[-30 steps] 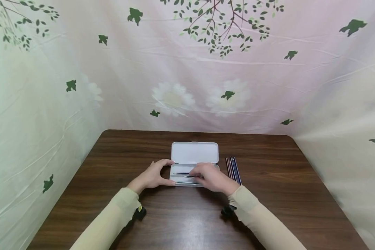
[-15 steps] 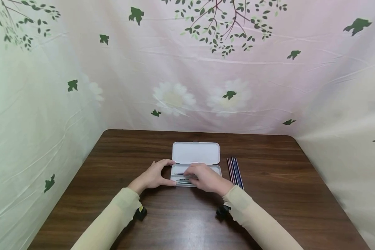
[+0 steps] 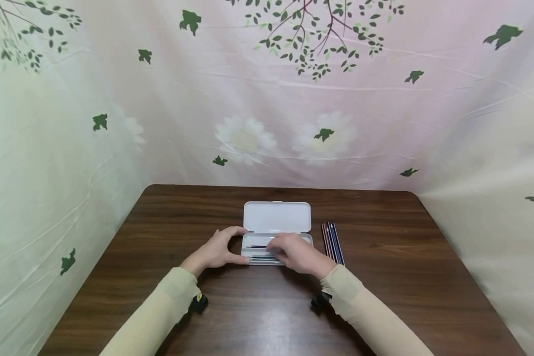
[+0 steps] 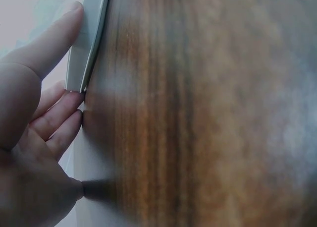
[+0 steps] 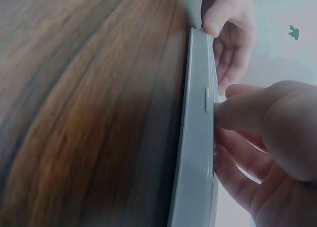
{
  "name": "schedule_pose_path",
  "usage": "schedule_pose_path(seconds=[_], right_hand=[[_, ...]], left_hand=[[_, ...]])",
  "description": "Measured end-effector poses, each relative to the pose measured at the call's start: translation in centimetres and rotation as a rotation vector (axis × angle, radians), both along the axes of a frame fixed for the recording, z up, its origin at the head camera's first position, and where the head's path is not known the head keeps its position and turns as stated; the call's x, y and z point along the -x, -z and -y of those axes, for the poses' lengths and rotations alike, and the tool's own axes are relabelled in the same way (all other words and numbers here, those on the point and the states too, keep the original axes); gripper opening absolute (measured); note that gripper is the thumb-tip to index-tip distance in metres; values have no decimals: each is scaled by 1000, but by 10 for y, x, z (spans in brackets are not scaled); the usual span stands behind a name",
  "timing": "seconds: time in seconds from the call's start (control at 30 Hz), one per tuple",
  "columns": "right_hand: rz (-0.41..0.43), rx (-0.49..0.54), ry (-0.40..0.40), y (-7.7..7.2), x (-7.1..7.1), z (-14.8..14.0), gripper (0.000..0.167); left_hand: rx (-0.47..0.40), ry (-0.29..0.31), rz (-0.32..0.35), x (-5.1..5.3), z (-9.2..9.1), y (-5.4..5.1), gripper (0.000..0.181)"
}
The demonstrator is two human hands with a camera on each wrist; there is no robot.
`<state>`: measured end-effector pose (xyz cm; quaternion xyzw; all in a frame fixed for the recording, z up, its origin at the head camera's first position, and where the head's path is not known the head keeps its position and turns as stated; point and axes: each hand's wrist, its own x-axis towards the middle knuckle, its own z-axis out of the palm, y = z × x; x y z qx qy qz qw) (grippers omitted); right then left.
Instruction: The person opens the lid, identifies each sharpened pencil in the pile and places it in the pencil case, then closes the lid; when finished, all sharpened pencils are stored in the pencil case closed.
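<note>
A white pencil case [image 3: 277, 216] lies open on the table, its lid laid back. My left hand [image 3: 216, 250] grips the left end of it, with the thumb at the front edge and fingers at the back corner; the left wrist view shows the thumb [image 4: 54, 41] against its side wall. Over the tray, my right hand [image 3: 299, 253] has its fingertips lowered inside. Slim dark pencil-like items [image 3: 260, 258] lie in the tray left of those fingers. In the right wrist view the case wall [image 5: 195, 138] hides the fingertips, so whatever they touch cannot be seen.
Several colored pencils [image 3: 332, 242] lie side by side to the right of the case, close to my right wrist. The brown wooden table [image 3: 382, 277] ends at a patterned fabric backdrop [image 3: 276, 133] behind and at both sides.
A second ago my right hand held a slim dark item over the tray; it then lay in the front part of the tray. The right hand shifted left, then slightly back right. The left hand stayed put.
</note>
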<state>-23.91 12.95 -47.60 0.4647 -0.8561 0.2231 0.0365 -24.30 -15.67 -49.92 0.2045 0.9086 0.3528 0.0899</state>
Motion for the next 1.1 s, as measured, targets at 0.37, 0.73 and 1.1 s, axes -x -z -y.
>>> schedule_pose_path(seconds=[0.37,0.73,1.1], right_hand=[[61,41,56,-3,-5,-13,20],[-3,175,215,-6,-8,-84,19],[35,99,412,11,-10,-148,23]], left_hand=[[-3,5,-4,-1,-2,1,84],[9,3,-16,0,-2,-1,85],[19,-1,-17,1,0,2,86]])
